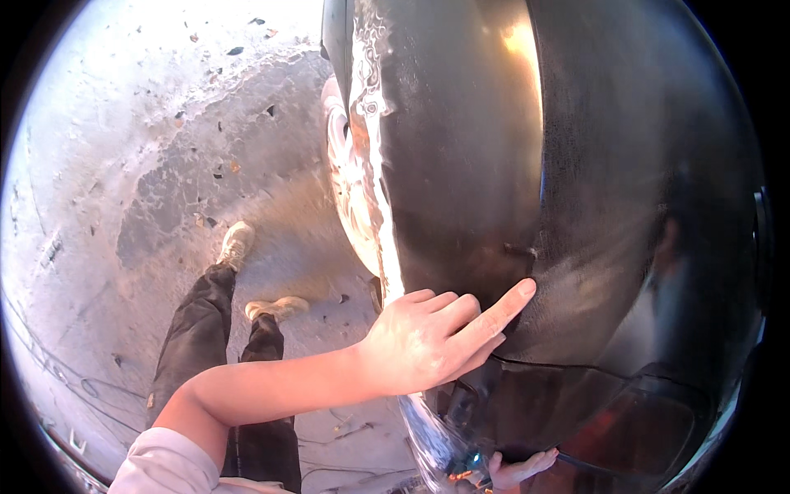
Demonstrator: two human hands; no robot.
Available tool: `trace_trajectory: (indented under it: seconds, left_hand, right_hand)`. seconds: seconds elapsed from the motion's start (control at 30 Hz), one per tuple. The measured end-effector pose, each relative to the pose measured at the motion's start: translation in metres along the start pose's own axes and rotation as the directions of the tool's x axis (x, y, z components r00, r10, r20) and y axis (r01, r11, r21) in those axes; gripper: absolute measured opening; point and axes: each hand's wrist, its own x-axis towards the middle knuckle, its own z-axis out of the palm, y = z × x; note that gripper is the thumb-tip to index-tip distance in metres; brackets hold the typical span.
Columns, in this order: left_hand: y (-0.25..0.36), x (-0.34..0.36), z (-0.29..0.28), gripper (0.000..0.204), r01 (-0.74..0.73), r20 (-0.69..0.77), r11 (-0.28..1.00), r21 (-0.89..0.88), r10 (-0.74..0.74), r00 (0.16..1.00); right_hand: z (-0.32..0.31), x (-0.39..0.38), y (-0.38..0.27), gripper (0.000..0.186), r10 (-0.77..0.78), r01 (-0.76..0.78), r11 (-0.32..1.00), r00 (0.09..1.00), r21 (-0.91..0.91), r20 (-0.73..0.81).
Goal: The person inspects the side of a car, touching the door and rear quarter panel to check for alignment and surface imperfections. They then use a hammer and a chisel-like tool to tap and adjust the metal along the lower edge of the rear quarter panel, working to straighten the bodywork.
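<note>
My left hand (440,339) reaches across from the lower left, over the dark bodywork of a car (461,140). Its index finger is stretched out, its tip at the panel just below a small dark mark (520,250) beside a long seam; whether it touches is unclear. The other fingers are bent, the thumb lies under the index finger, and nothing is held. Low in the view, my right hand (520,471) shows only in part, fingers extended beside a dark, glossy part of the car (514,412). Its wrist is cut off by the lower edge.
A light-coloured wheel (350,177) shows along the car's left side. My shoes (237,244) and dark trousers stand on a worn grey floor (177,189) with scattered debris. Thin cables (86,383) lie at lower left. Reflections blur the glossy surface at right.
</note>
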Motion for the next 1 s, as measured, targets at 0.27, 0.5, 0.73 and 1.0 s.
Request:
trace_trajectory:
  seconds: [0.27, 0.5, 0.73, 1.0]
  left_hand:
    - [0.011, -0.019, 0.007, 0.076, -0.008, 0.085, 1.000, -0.016, 0.009, 0.996]
    - [0.016, -0.037, 0.014, 0.075, -0.045, 0.099, 0.998, -0.049, 0.050, 0.994]
    - [0.027, -0.052, 0.021, 0.088, -0.019, 0.241, 0.999, -0.026, 0.025, 0.970]
    - [0.037, -0.045, 0.024, 0.088, -0.040, 0.328, 0.998, -0.047, 0.053, 0.943]
  right_hand:
    - [-0.004, -0.001, -0.006, 0.092, 0.003, -0.003, 1.000, 1.000, -0.017, -0.006]
    - [-0.007, 0.003, -0.007, 0.092, -0.025, 0.024, 1.000, 1.000, -0.013, -0.007]
    - [-0.011, 0.004, -0.007, 0.093, -0.039, 0.039, 0.999, 0.999, 0.001, 0.004]
    - [-0.005, -0.007, -0.008, 0.092, -0.036, 0.036, 0.999, 0.999, -0.007, -0.007]
